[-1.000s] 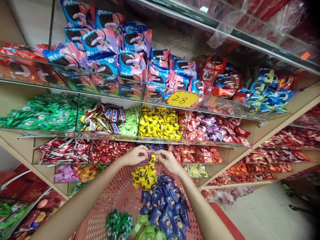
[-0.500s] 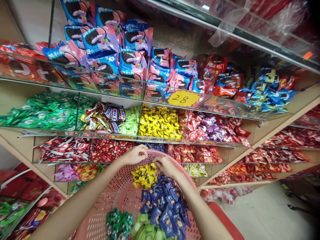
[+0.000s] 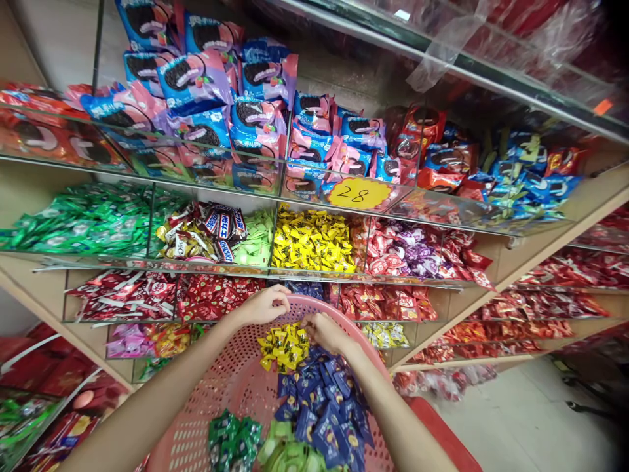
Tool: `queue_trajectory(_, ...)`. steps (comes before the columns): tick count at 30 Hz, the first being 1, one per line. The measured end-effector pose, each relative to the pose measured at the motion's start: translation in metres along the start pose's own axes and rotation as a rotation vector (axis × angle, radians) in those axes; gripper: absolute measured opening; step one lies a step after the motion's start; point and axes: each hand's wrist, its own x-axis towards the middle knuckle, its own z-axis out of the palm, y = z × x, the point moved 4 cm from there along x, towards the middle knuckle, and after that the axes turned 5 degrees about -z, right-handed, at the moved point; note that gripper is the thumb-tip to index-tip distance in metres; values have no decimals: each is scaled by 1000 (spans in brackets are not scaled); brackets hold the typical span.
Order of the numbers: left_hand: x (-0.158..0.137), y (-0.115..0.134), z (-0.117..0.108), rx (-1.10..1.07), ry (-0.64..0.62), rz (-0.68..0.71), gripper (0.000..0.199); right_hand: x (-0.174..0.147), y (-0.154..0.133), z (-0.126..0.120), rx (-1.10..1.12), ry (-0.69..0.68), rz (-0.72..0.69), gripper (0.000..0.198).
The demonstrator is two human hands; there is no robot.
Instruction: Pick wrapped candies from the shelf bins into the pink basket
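A pink plastic basket [image 3: 209, 400] with a perforated wall is in front of me at the bottom. My left hand [image 3: 265, 305] is closed at its far rim, fingers curled over the edge. Inside the rim, my right hand [image 3: 325, 330] has its fingers bent and pressed together; whatever they hold is hidden. Just left of and below it lie yellow wrapped candies [image 3: 284, 346]. Dark blue candy packets [image 3: 327, 406] fill the basket's right side under my right forearm. Green candies [image 3: 234, 440] and light green packets [image 3: 289, 452] lie nearer to me.
Behind the basket, a glass-fronted shelf holds yellow candies [image 3: 314, 242], green candies [image 3: 93, 216], Snickers bars [image 3: 221, 223] and red packets [image 3: 221, 296]. Above are blue and pink cookie packs [image 3: 194, 78] and a yellow price tag [image 3: 360, 194]. A red stool-like surface [image 3: 439, 432] stands right.
My right hand has shifted very slightly down over the yellow candies, its fingers still bent. My left hand and the basket look almost unchanged.
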Motion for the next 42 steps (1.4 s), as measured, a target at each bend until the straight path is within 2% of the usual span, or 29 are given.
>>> queue_trajectory(14,-1,2,-1,-2,6,16,16,1,4,11,11,5,45,25)
queue_trajectory(24,-1,3,-2,24,10,-11,17,-4,-17,-16,-226,125,114,10)
queue_trajectory(26,-1,0,-1,39,16,-18,17,-6,-25,-26,-280,159,93,11)
queue_trajectory(30,-1,-3,-1,85,30,-51,16,-14,-51,-51,-289,145,23,30)
queue_trajectory(34,-3,0,-3,150,42,-94,17,-20,-81,-94,-205,184,-77,37)
queue_trajectory(37,-4,2,-4,159,45,-116,17,-13,-91,-134,-175,301,-104,33)
queue_trajectory(40,-3,0,-4,150,55,-118,17,2,-87,-169,-183,465,-99,23)
queue_trajectory(42,-3,-3,-3,142,56,-115,17,14,-80,-184,-232,552,-60,16)
